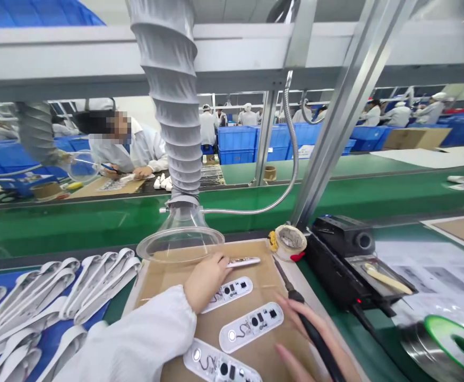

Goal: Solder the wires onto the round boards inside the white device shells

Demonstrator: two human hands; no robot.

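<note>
No readable lettering
The printed sheets (409, 260) on the table (399, 234) at right are too blurred to read; the white paper (306, 152) on the far blue bins (309, 132) is too small to make out.

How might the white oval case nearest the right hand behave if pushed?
The case is probably stiff, judging by its even outline. Lying flat, it would likely slide rather than roll on the cardboard. Its exposed wire could snag.
</note>
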